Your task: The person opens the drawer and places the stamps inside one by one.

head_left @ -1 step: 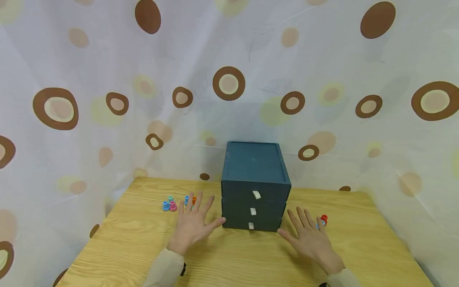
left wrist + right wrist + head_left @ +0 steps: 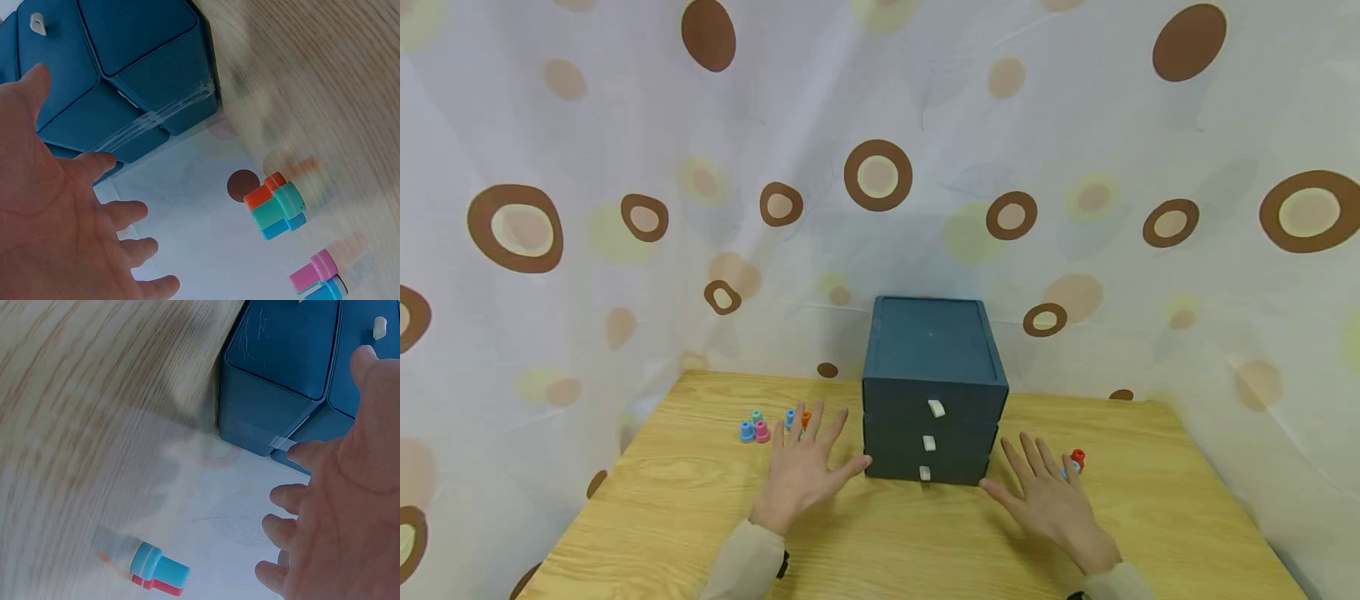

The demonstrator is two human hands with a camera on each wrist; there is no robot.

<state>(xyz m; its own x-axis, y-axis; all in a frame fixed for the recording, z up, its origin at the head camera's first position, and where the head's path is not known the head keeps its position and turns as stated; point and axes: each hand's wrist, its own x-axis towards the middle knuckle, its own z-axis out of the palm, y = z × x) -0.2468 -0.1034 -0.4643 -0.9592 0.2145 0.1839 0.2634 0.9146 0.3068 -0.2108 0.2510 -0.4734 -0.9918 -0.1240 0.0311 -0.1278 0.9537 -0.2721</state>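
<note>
Between my two hands stands a dark blue three-drawer box [image 2: 934, 342], its drawers closed, with small white pull tabs. My left hand [image 2: 805, 479] is held over the table left of the box, fingers spread, gripping nothing. Just beyond its fingertips are small stepped plastic pegs: orange [image 2: 275, 179], teal [image 2: 275, 209] and blue, partly hidden in the head view. My right hand [image 2: 1048, 500] is spread likewise at the box's right, holding nothing. Close to its fingers are a red peg [image 2: 1078, 456] and a light blue peg [image 2: 159, 565].
Farther left sits another cluster of pegs: a blue peg [image 2: 747, 431], a pink peg [image 2: 762, 431] and a teal peg [image 2: 757, 415]. The wooden table [image 2: 662, 500] meets a white curtain [image 2: 805, 275] with brown spots behind and at both sides. Clear tape [image 2: 156, 119] runs along the box's side.
</note>
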